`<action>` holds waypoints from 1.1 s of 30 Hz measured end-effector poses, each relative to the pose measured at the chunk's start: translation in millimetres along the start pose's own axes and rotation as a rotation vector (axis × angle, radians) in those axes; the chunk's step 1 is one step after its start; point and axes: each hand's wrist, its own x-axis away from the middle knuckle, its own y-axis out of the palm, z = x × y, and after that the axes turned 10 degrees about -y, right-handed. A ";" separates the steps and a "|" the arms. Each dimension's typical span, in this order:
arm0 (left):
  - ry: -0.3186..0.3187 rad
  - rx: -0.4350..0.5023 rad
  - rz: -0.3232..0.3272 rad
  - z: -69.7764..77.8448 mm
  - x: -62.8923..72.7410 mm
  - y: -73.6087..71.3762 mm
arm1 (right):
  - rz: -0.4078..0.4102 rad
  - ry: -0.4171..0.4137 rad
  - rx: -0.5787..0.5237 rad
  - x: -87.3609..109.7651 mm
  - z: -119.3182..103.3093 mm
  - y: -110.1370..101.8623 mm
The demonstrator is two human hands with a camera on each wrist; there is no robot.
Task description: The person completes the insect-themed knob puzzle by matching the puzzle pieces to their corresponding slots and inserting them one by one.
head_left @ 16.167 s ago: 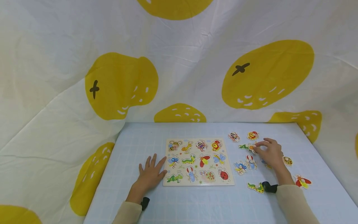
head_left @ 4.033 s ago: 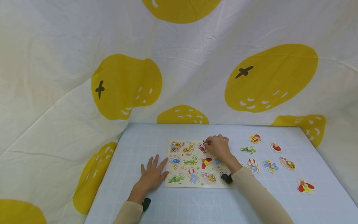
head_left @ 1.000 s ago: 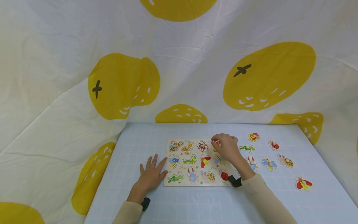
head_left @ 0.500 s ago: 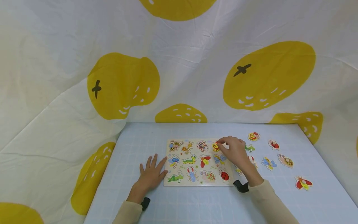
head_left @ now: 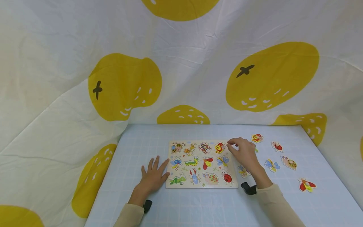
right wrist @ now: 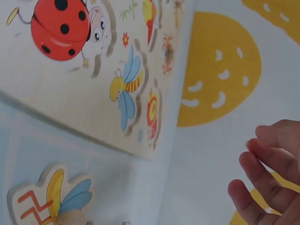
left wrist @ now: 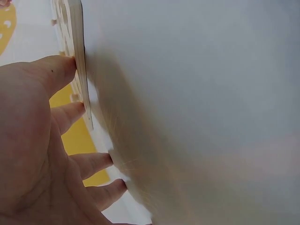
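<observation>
A wooden insect puzzle board (head_left: 187,186) lies mid-table. My left hand (head_left: 153,177) rests beside it, fingers spread; in the left wrist view the thumb (left wrist: 63,70) touches the board's edge. My right hand (head_left: 245,153) hovers past the board's right edge, fingers loosely bent and holding nothing. In the right wrist view its fingers (right wrist: 262,176) are apart from the board. A white-bordered spider piece (head_left: 204,148) sits in the board's top row, left of the red-and-yellow butterfly picture (head_left: 220,148). Nearest to my right hand lies a mosquito piece (head_left: 244,171).
Several loose pieces lie at the right: a butterfly (head_left: 257,138), a ladybug (head_left: 277,146), a blue-winged bee (head_left: 272,165), a snail (head_left: 289,162) and a red-winged bug (head_left: 307,185). My hand partly covers a green grasshopper (head_left: 256,150). A lemon-print cloth (head_left: 193,78) hangs behind the table.
The spider piece, loose on the table at first, now lies in the board. My right hand has left that spot and moved right, beyond the butterfly picture. My left hand stays put.
</observation>
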 end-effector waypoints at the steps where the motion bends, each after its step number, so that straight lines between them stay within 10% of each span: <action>1: 0.000 0.000 0.001 -0.1 -0.3 0.3 | 0.005 0.005 0.007 0.6 3.5 -0.4; 17: -0.009 -0.004 -0.008 0.5 -0.3 -0.9 | 0.132 0.135 0.051 5.4 65.0 -21.4; 33: -0.003 0.016 0.002 -0.1 0.0 -0.1 | 0.046 0.475 0.039 -2.7 133.0 -38.1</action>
